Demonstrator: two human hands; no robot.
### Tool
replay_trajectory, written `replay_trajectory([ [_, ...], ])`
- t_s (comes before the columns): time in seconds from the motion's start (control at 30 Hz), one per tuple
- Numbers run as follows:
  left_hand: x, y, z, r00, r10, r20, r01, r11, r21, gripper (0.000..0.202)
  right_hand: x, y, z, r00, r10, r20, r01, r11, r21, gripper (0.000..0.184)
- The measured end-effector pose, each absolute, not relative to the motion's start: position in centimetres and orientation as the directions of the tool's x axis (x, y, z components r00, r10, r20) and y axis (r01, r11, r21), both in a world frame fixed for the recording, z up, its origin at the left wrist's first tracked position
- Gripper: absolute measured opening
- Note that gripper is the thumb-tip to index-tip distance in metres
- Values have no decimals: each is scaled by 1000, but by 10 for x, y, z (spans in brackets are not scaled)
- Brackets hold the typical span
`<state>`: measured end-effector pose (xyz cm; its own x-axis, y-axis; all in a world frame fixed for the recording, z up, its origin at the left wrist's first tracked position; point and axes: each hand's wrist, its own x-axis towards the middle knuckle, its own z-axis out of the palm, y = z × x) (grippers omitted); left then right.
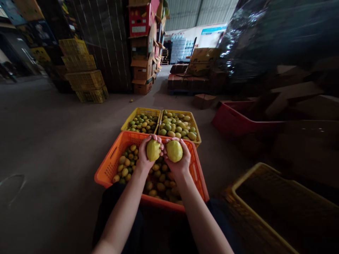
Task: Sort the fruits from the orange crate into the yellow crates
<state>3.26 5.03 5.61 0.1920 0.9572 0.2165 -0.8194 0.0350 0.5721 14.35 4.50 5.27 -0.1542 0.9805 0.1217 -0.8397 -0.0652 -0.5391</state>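
Note:
My left hand (144,153) is wrapped round a yellow-green lemon (153,150). Another, rounder lemon (174,151) rests in my right hand (185,157), its fingers curled about the sides. Both hands are side by side, fingertips close together, above an orange plastic crate (109,165). Inside that crate lie many yellow and greenish fruits (124,172), partly hidden by my forearms. Just beyond it stand two yellow crates, the left one (127,121) with mostly greener fruits and the right one (197,132) with larger yellow-green fruits.
An empty-looking yellow crate (261,211) is at my lower right, with a red crate (233,118) and loose cardboard (299,93) beyond. Stacked yellow crates (86,81) and cardboard boxes (141,72) rise behind. A single fruit (131,100) lies on the floor.

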Motion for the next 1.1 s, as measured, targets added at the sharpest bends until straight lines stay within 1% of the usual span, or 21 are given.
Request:
replay_trajectory([
  [0.3, 31, 49, 57, 185, 963, 197, -780, 22, 625, 19, 143, 42, 57, -158, 980, 119, -806, -59, -588, 17],
  [0.47, 31, 48, 56, 197, 948, 249, -798, 8, 602, 18, 142, 42, 57, -147, 980, 134, -803, -39, -594, 17],
  [0.63, 33, 50, 55, 182, 953, 241, -804, 3, 594, 17, 144, 42, 59, -144, 981, 129, -807, -41, -589, 17],
  [0.83, 38, 51, 55, 187, 957, 223, -860, 50, 508, 15, 145, 43, 56, -133, 984, 119, -825, -43, -563, 17],
  [0.9, 39, 53, 55, 179, 968, 175, -879, 78, 471, 15, 146, 44, 56, -129, 985, 112, -831, -45, -554, 16],
  [1.0, 41, 56, 53, 171, 984, 60, -901, 131, 414, 15, 148, 47, 56, -127, 988, 87, -844, -62, -533, 15],
  [1.03, 42, 57, 50, 177, 984, 1, -906, 162, 392, 15, 150, 48, 56, -123, 990, 61, -851, -74, -521, 15],
  [1.1, 44, 58, 39, 191, 965, -177, -919, 240, 315, 16, 156, 51, 58, -114, 993, -32, -867, -115, -485, 14],
])
